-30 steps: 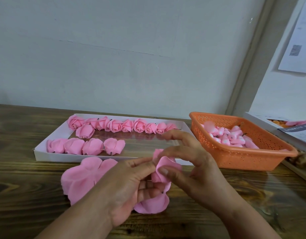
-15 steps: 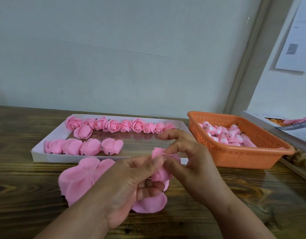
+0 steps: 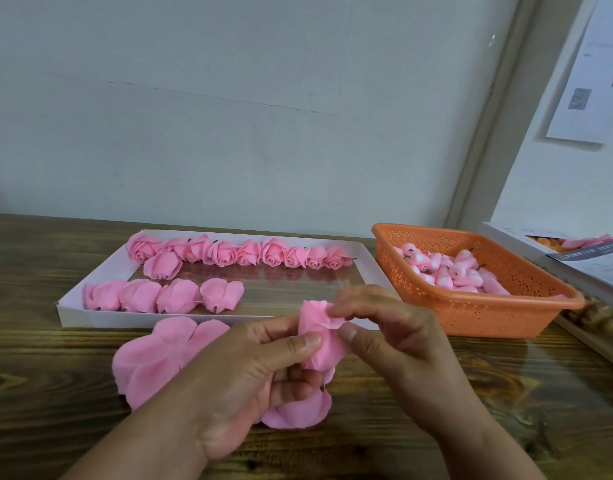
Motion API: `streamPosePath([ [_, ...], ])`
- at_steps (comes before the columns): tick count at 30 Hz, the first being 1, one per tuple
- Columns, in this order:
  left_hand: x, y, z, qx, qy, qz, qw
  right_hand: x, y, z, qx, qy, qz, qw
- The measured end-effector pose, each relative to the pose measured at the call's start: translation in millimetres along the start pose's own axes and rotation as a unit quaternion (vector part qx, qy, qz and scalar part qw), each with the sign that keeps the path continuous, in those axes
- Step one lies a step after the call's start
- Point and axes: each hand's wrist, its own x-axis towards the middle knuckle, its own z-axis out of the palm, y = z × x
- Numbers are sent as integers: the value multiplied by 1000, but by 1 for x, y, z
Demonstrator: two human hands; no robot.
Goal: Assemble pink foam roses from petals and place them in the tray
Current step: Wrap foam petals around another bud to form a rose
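1. A dark wooden surface (image 3: 471,393) meets a pale wall (image 3: 263,98) at its far edge.
2. The white tray (image 3: 76,308) near that edge holds about fourteen roses (image 3: 223,252).
3. An orange basket (image 3: 471,317) sits toward the right edge.
4. Both hands, left hand (image 3: 239,382) and right hand (image 3: 398,337), pinch the unfinished rose (image 3: 320,341) near the front edge, beside loose petals (image 3: 152,362).

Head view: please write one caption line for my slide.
Both hands, left and right, wrap a pink foam rose before the white tray of finished roses.
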Motion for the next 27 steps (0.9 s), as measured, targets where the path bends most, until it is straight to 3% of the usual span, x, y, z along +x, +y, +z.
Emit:
streamPosePath([
  [7,-2,-2,2,32,-19,-4,999,11,-5,5,-96,61,2,993],
  [10,-3,-1,1,20,-21,-3,1000,7,-5,6,-49,115,-14,992],
  [13,-3,0,-1,8,-8,-4,1000,-4,-10,6,-2,75,-33,997],
  [16,-3,-1,0,12,-7,2,1000,-10,-12,9,-50,27,-27,998],
  [19,-3,-2,0,21,-11,6,1000,-8,-10,9,-106,31,-17,994],
  [24,-4,-2,-1,42,-26,9,999,-3,-9,12,-19,36,62,997],
  [27,-5,-2,-2,47,-31,7,998,-1,-6,17,-22,56,73,996],
])
